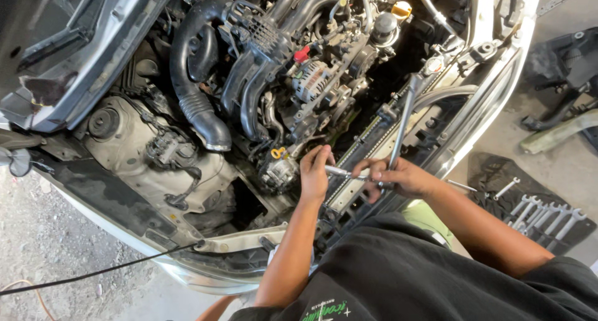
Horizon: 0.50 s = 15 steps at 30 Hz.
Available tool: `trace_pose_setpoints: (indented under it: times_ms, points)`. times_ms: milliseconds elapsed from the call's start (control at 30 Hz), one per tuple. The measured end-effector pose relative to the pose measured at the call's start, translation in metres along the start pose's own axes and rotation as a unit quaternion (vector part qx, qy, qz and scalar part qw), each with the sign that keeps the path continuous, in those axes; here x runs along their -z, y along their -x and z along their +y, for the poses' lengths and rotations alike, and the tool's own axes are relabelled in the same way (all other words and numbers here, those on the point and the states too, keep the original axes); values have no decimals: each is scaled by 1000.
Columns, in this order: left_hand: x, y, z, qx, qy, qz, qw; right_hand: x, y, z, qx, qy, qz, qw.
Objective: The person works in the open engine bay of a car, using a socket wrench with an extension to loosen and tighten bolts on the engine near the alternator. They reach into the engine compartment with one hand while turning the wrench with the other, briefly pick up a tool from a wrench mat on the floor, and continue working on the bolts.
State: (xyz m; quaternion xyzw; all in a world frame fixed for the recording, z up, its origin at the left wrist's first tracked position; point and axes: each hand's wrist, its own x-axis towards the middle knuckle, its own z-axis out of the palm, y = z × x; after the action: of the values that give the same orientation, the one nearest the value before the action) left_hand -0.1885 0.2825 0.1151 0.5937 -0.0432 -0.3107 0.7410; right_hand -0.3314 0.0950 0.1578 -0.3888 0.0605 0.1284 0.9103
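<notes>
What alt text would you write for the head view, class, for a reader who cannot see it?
Two bare hands work over an open car engine bay: the left hand pinches a short metal piece while the right hand grips a long ratchet handle. Black hoses fill the bay, and wrenches lie on a dark mat on the ground at right.

You have two hands, left and right, on one ratchet. One engine lies open before you. About eight wrenches lie on one mat.
</notes>
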Motion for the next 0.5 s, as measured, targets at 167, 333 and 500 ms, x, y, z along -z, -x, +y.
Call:
trace_pose_setpoints:
  times_ms: [167,333,500]
  points:
    - [14,7,-54,-1,-127,-63,990,-2,27,37,-186,28,91,978]
    - [10,-2,-64,36,-256,-86,962,18,36,68,-120,-125,127,977]
    - [15,-55,-60,-98,-402,8,911,52,13,76,13,267,283,921]
